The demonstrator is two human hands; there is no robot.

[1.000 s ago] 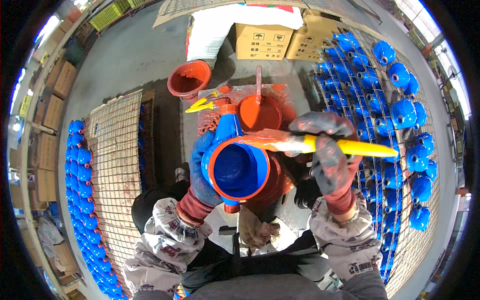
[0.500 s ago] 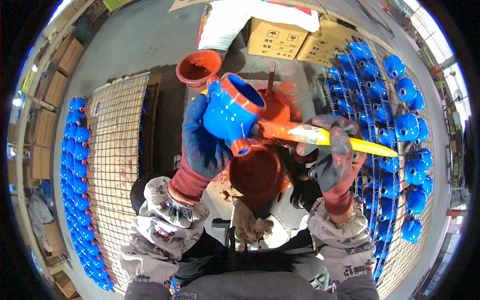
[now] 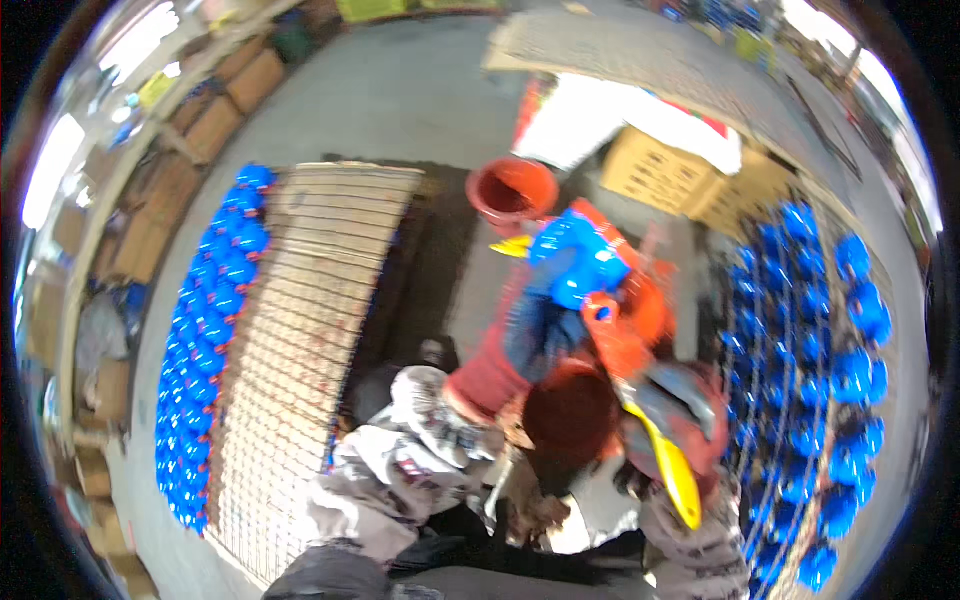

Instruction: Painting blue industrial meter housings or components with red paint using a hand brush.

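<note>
Where racks [image 3: 300,330] flank grey floor [image 3: 410,100], left fingers [image 3: 545,290] clasp a blue part [image 3: 585,268], right ones [image 3: 690,400] a brush [image 3: 672,468].

This is a painting workshop: a yellow-handled paintbrush [image 3: 672,465] shows at four o'clock and a red bucket [image 3: 543,185] at twelve. Glossy blue parts [image 3: 852,376] crowd in rows at nine and three, while brown cartons [image 3: 208,127] fill shelving [image 3: 67,345] around ten.

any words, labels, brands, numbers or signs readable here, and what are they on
None are legible.
Cardboard box: dark printed marks on its side, too blurred to read.
Left sleeve: printed pattern, too blurred to tell if it includes lettering.
Yellow-handled brush: no lettering can be made out.
</note>
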